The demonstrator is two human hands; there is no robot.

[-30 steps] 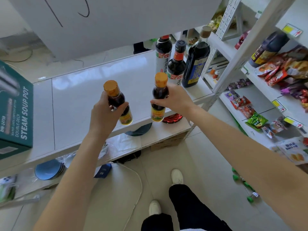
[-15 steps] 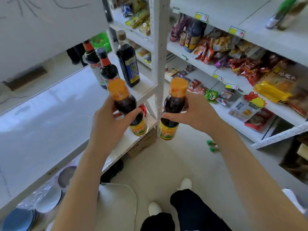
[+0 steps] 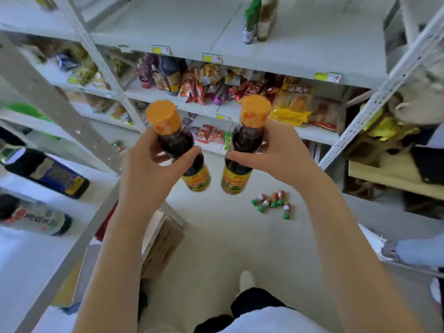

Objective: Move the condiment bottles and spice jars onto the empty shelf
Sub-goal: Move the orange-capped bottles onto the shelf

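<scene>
1. The left grip (image 3: pixel 146 174) is curled round the dark shoulder of the left sauce bottle (image 3: pixel 176 140). The thumb lies across the front and the fingers are behind. The orange cap leans left, and the yellow label shows below the hand.
2. The right grip (image 3: pixel 281 155) wraps the right sauce bottle (image 3: pixel 247 140) the same way, with its orange cap leaning right.
3. Both bottles hang in the air above the floor (image 3: pixel 216 236), in front of the racks and on no shelf. Their bases are near each other but apart.
4. The top shelf (image 3: pixel 168 27) is mostly bare grey board. Two tall bottles (image 3: pixel 258 20) stand toward its right end.
5. The shelf below it is crowded with snack packets (image 3: pixel 240 90), with a dark bottle (image 3: pixel 170 78) among them.
6. On the left shelf (image 3: pixel 28 255), a blue-labelled bottle (image 3: pixel 50 173) and a white-labelled bottle (image 3: pixel 36 219) sit near the front edge.
7. Small green-capped bottles (image 3: pixel 274 203) lie clustered on the floor, and a cardboard box (image 3: pixel 163 248) sits by the left rack's foot.
</scene>
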